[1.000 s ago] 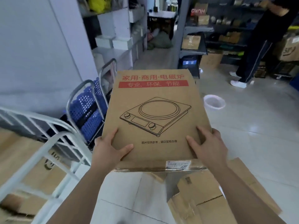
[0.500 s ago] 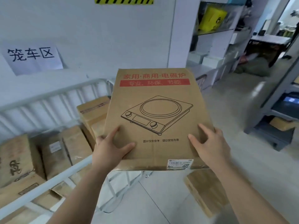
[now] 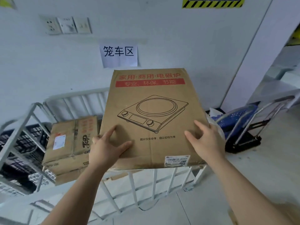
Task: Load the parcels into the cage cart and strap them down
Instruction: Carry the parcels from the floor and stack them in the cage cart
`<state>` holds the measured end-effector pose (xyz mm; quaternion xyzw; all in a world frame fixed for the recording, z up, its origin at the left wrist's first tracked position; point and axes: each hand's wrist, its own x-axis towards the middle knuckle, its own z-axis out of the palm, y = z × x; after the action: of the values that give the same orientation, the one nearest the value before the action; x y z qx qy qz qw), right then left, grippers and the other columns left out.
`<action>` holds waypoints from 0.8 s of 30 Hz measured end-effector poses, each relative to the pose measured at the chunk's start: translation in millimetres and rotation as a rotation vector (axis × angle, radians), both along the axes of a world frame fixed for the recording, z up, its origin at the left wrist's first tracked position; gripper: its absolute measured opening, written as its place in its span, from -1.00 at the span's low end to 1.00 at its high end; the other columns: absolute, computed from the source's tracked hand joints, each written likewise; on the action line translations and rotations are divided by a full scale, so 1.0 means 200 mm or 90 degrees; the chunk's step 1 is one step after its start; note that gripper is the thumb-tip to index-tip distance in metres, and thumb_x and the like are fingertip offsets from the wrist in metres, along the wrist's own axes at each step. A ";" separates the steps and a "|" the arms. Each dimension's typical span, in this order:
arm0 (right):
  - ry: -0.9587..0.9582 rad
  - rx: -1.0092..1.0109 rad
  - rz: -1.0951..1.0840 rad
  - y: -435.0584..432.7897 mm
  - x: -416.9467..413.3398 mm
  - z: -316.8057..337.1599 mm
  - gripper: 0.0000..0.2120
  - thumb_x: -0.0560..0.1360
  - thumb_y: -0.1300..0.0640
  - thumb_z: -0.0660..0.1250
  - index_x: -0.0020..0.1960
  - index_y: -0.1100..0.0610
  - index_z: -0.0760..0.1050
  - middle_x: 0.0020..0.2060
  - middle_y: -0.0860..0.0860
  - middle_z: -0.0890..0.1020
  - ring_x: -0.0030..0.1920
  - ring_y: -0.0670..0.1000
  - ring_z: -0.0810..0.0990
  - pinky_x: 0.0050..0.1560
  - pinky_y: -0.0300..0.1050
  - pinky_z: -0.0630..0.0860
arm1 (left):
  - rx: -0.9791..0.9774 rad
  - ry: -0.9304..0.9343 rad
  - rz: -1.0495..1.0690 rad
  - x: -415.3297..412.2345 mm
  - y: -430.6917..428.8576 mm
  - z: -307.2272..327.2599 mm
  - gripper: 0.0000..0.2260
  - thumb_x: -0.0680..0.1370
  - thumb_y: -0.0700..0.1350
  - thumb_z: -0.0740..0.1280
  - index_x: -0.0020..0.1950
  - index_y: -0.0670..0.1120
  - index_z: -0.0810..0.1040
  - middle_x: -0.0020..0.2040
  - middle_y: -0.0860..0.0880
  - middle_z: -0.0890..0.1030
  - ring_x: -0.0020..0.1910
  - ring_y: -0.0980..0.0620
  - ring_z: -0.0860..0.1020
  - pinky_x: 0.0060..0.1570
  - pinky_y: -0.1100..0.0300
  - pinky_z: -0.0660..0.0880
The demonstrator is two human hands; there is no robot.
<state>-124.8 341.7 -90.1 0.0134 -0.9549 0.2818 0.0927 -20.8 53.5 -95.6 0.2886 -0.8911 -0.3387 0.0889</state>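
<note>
left hand (image 3: 105, 149): bare, nothing worn on it | right hand (image 3: 208, 143): bare, likewise | left forearm (image 3: 76, 192): slim, bare along all its visible length to the frame edge | right forearm (image 3: 246, 197): same, bare throughout

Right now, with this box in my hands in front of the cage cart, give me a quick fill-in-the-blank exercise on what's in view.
1. The left hand and right hand grip the carried box, whose printed banner is coloured ____.
2. Its white shipping label lies nearer the ____ hand.
3. The folded trolley to the right of the cage cart has a ____ deck.

Missing words: red; right; blue.
</note>
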 end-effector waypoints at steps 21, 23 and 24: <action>-0.094 0.061 0.256 -0.84 -1.11 -0.26 -0.41 0.38 -0.34 0.27 0.37 -0.19 0.37 0.33 0.05 0.38 0.23 0.15 0.49 0.15 0.02 0.46 | 0.064 -0.071 0.244 -0.55 -0.52 -0.30 -0.23 0.22 0.42 0.43 0.40 0.34 0.30 0.18 -0.12 0.39 0.09 -0.09 0.46 0.05 0.05 0.51; -0.126 0.035 0.264 -0.89 -1.16 -0.34 -0.40 0.37 -0.32 0.30 0.37 -0.17 0.38 0.33 0.07 0.37 0.24 0.16 0.47 0.20 0.08 0.46 | 0.064 -0.102 0.241 -0.60 -0.58 -0.35 -0.23 0.23 0.43 0.41 0.39 0.35 0.27 0.19 -0.12 0.38 0.12 -0.10 0.45 0.04 0.06 0.49; -0.144 0.015 0.264 -0.92 -1.18 -0.39 -0.40 0.37 -0.30 0.32 0.37 -0.15 0.39 0.32 0.08 0.36 0.25 0.16 0.46 0.22 0.13 0.44 | 0.065 -0.117 0.240 -0.63 -0.61 -0.38 -0.22 0.23 0.44 0.41 0.40 0.35 0.27 0.20 -0.12 0.38 0.14 -0.10 0.45 0.05 0.06 0.48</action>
<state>-361.3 157.8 -167.2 0.1789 -0.9391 0.2836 -0.0751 -145.8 -68.5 -171.2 0.4842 -0.8073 -0.3331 0.0544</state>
